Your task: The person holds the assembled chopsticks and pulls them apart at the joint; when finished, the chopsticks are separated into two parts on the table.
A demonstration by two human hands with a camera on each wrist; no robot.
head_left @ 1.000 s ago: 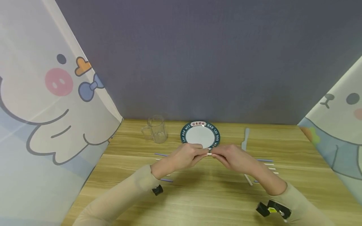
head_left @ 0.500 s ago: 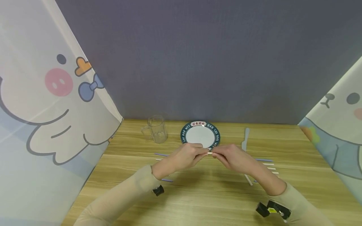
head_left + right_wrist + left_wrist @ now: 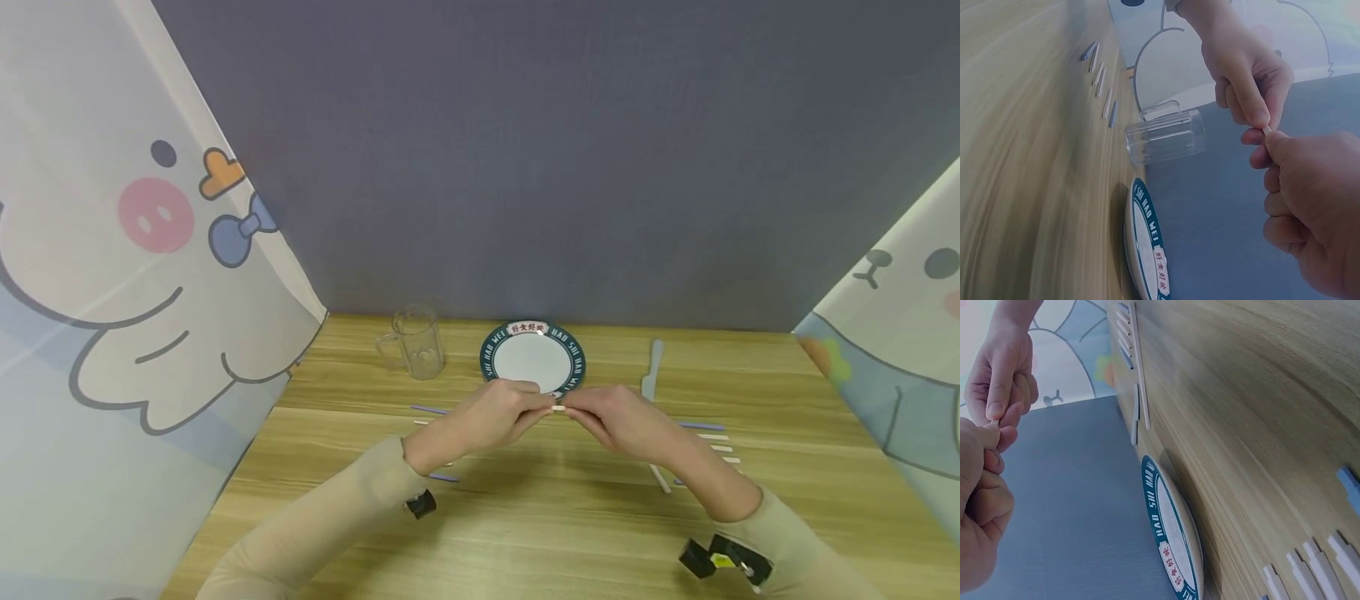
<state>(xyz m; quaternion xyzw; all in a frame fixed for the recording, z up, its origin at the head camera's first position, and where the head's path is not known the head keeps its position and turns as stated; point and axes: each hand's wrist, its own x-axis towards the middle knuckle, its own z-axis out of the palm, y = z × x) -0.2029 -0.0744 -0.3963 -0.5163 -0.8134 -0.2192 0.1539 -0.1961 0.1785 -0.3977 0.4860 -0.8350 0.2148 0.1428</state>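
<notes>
My left hand [image 3: 501,410] and right hand [image 3: 611,417] meet above the table, in front of the plate. Between their fingertips they pinch a small white stick [image 3: 558,408], one hand at each end. Only a short bit of it shows, pale also in the right wrist view; the fingers hide the rest. Thumbs press on it from my side, and the other fingers curl in below. The plate [image 3: 487,354], with a dark green lettered rim and white middle, lies just beyond the hands.
A clear mug [image 3: 422,346] stands back left. At right lie a light blue knife [image 3: 652,371] and a long white stick [image 3: 659,477]. Short white and purple sticks lie in two groups: left, by a purple stick [image 3: 429,409], and right, by another purple stick [image 3: 702,426].
</notes>
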